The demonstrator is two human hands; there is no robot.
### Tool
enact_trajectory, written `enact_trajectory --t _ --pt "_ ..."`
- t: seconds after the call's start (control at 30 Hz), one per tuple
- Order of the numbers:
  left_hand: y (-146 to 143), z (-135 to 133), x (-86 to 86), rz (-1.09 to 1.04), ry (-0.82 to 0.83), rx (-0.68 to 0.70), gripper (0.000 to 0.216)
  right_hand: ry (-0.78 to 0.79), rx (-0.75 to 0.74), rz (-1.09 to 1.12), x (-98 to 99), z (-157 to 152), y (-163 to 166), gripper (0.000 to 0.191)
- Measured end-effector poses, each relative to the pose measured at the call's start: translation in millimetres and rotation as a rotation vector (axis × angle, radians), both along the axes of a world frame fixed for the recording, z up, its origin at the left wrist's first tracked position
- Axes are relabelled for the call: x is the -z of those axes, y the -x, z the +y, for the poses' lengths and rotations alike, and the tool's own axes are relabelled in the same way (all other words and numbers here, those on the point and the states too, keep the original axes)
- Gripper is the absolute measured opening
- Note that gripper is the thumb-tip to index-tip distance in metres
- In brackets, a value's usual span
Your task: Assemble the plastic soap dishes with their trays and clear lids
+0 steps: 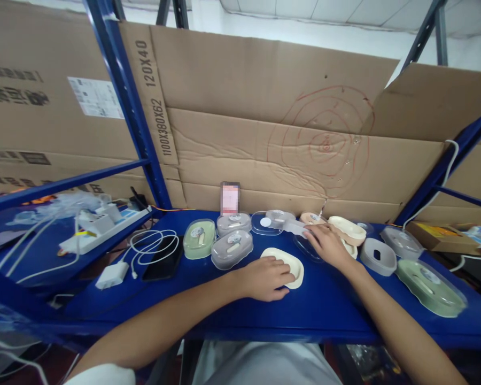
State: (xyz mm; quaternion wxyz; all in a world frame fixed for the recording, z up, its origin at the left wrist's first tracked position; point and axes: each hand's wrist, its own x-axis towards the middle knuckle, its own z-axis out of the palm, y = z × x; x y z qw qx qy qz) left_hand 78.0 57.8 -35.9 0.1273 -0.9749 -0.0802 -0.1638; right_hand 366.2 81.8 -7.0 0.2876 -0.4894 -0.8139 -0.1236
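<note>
My left hand (269,279) lies over a cream oval soap-dish-like tray (297,267), fingers inside it and thumb by its near rim. My right hand (326,245) reaches farther forward, its fingers closed on the end of a pale translucent strip (294,227). A white round spot (265,222) shows at the strip's far left end. Under that end lies a clear lid (257,227), and a dark-looking clear lid (304,248) sits just below my right fingers. Stacked cream and beige trays (347,229) stand behind my right hand, which partly hides them.
Lidded boxes, green (199,239) and grey (232,249), stand left; a grey open part (379,256) and green box (431,289) lie right. A phone (230,199) leans on cardboard. A cable (152,246) crosses a black device (162,267). Blue posts (128,101) flank the bench.
</note>
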Motion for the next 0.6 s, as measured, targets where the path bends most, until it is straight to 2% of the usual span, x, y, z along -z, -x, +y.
enact_trajectory --t 0.1,0.23,0.33,0.47,0.6 --pt "-1 -5 -3.9 -0.002 0.013 0.055 0.023 0.046 -0.015 -0.048 -1.7 -3 1 0.040" --pt "2 -8 -19.2 0.023 0.017 0.085 0.033 0.136 -0.193 -0.038 -4.4 -17 19 0.033" --pt "7 -4 -27.4 0.002 -0.005 0.054 0.044 0.177 -0.312 -0.043 -7.6 -29 34 0.034" --pt "12 3 -24.4 -0.001 -0.026 0.007 0.046 0.195 -0.351 -0.017 -9.8 -35 41 0.039" --pt "15 12 -21.3 -0.004 -0.015 -0.037 0.054 0.238 -0.374 -0.037 -5.5 -33 39 0.033"
